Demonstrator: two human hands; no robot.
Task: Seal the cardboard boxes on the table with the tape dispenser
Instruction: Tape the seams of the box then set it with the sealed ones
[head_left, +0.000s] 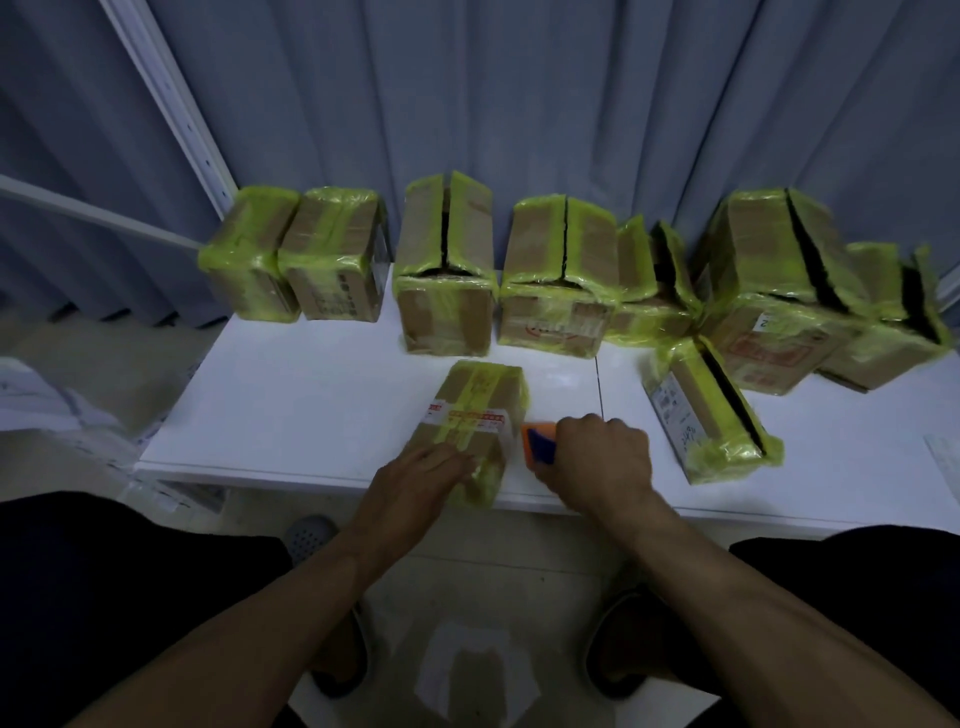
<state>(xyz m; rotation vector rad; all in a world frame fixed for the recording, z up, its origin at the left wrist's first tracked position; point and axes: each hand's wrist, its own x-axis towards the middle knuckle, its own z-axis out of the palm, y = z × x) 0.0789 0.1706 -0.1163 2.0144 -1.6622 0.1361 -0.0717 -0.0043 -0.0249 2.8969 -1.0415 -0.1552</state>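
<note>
A small cardboard box wrapped in yellow-green tape lies near the front edge of the white table, with a strip of white and red printed tape across its top. My left hand rests flat on the box's near end, fingers straight. Just right of the box, my right hand grips the orange and blue tape dispenser, which touches the box's right side.
Several more cardboard boxes with yellow-green tape stand in a row along the back of the table, some with open top seams. One open-seamed box lies at the right. Grey curtains hang behind. My legs and shoes are below the table edge.
</note>
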